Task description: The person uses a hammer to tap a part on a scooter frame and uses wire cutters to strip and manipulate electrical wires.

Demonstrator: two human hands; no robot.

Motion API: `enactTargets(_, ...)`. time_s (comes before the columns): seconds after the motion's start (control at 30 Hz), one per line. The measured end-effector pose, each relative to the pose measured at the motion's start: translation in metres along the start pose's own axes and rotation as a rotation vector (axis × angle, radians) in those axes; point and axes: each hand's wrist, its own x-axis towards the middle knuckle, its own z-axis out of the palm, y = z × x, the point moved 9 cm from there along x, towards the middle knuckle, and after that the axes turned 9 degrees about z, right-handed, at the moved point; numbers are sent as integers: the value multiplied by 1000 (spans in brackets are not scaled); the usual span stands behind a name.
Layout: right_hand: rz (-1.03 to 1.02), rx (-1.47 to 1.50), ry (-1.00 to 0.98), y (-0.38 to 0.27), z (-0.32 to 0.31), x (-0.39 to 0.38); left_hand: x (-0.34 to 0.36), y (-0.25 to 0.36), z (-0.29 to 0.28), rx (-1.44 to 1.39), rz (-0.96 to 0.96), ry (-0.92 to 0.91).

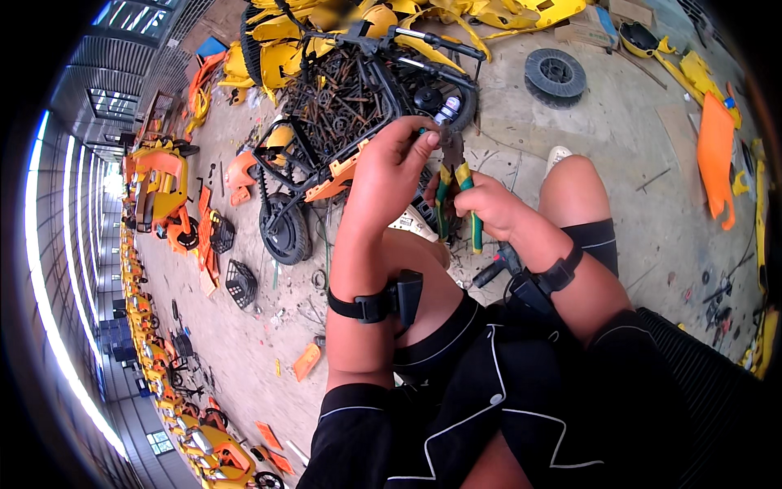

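My right hand (490, 205) is closed round the green and yellow handles of a pair of pliers (476, 231), whose dark metal jaws point away from me. Beside those jaws, my left hand (394, 159) pinches with thumb and forefinger; a small teal bit shows at the fingertips, too little to name. Just beyond both hands stands a black scooter frame (383, 61) heaped with rusty bolts and metal parts (342, 102). A white and purple can (447, 110) sits close to the plier jaws.
A black and red power tool (503, 265) lies below my right hand. Yellow plastic panels (521, 15) pile up at the far side, near a grey spool (555, 76). An orange panel (717, 159) lies right; a wheel (283, 228) and black baskets (241, 283) are left.
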Motion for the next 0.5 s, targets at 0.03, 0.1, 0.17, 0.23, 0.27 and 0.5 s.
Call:
enactTargets(0.03,-9,16,2,-2,1,-1,0,0,-1,16,3,-1)
enactTargets(0.1,-27,49,7,-6,3,-4,0,-3,-2,6,12,9)
enactTargets(0.17,-24,112,-60,-6,9,-5,1,-3,-2,-23,12,18)
enactTargets(0.23,-37,144,-108,-7,12,-6,1,-3,-3,-74,3,32)
enactTargets(0.27,-52,144,-122,-8,13,-5,1,-2,-4,-78,9,35)
enactTargets(0.5,-92,160,-89,0,5,5,1,2,-1,-96,33,29)
